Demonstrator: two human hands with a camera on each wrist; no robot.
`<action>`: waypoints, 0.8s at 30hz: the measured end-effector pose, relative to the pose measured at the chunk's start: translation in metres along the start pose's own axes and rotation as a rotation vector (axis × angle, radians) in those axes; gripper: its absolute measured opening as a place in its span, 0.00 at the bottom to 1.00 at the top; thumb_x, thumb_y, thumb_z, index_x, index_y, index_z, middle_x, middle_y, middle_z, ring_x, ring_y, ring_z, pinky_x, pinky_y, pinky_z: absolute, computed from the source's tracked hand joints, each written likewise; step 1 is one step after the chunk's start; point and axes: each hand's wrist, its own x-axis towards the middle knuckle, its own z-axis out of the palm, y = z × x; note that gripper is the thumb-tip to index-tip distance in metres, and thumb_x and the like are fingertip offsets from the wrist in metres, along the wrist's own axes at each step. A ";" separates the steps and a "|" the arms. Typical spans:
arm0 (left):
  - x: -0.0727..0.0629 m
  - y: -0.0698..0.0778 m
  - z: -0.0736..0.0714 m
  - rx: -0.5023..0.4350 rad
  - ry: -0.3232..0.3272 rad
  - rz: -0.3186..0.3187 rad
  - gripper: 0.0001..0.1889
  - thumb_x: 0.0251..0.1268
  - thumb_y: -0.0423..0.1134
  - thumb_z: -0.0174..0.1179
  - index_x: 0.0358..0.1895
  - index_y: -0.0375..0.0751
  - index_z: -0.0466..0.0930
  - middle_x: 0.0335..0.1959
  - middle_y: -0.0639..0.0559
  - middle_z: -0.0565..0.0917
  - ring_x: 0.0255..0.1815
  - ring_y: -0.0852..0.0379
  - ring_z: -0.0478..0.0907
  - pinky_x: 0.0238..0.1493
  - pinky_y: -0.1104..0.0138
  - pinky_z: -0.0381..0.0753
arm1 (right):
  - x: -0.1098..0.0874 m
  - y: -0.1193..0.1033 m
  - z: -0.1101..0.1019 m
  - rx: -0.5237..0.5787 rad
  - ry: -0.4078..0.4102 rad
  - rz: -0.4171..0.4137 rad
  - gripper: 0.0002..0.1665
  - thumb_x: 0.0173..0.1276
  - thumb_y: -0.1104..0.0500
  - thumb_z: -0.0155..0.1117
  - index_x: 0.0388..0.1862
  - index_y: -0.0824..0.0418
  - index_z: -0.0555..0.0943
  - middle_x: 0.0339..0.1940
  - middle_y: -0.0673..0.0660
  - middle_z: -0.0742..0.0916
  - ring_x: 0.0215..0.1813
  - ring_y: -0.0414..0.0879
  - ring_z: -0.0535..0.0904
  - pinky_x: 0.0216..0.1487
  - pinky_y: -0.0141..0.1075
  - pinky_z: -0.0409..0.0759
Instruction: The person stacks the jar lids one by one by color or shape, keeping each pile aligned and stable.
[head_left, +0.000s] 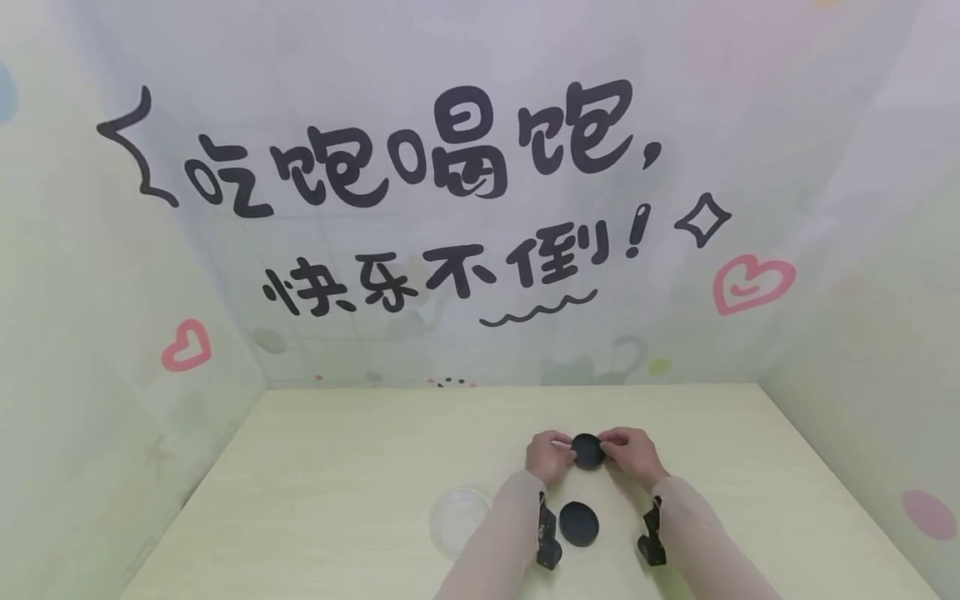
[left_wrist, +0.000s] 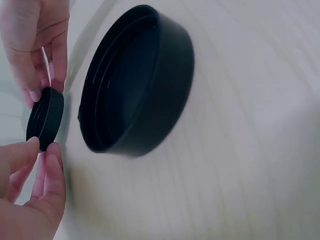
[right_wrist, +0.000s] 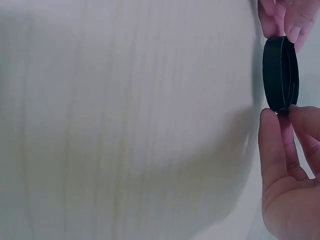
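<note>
A round black lid with a raised rim is held between both hands at the far middle of the table. My left hand pinches its left edge. The opposite edge is pinched by my right hand. In the left wrist view the held lid is tilted on its side, with fingertips at both ends. The right wrist view shows the same lid from its other side. Between the forearms, a second black lid lies on the table with its hollow side up.
A clear round dish or lid lies left of the second black lid, partly behind the left sleeve. The pale table is bounded by printed walls at the back and sides. Black wrist cameras sit inside both cuffs.
</note>
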 end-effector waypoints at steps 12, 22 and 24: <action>-0.001 0.003 -0.022 -0.072 -0.104 0.023 0.08 0.49 0.29 0.62 0.35 0.35 0.80 0.23 0.50 0.81 0.24 0.57 0.78 0.26 0.72 0.75 | -0.009 -0.009 0.008 0.165 0.013 0.045 0.12 0.59 0.70 0.56 0.41 0.75 0.76 0.30 0.60 0.80 0.32 0.46 0.79 0.33 0.34 0.79; -0.009 0.003 -0.043 -0.092 -0.197 0.067 0.09 0.50 0.29 0.61 0.37 0.33 0.78 0.23 0.49 0.80 0.24 0.54 0.79 0.25 0.72 0.75 | -0.025 -0.025 0.008 0.229 -0.006 0.051 0.12 0.61 0.67 0.56 0.42 0.74 0.76 0.31 0.59 0.79 0.33 0.45 0.79 0.35 0.33 0.79; -0.013 0.001 -0.046 -0.112 -0.219 0.061 0.09 0.51 0.28 0.61 0.37 0.33 0.78 0.23 0.48 0.81 0.25 0.55 0.79 0.26 0.71 0.76 | -0.029 -0.028 0.008 0.239 -0.026 0.049 0.12 0.61 0.67 0.56 0.42 0.74 0.76 0.31 0.59 0.80 0.33 0.45 0.79 0.35 0.33 0.79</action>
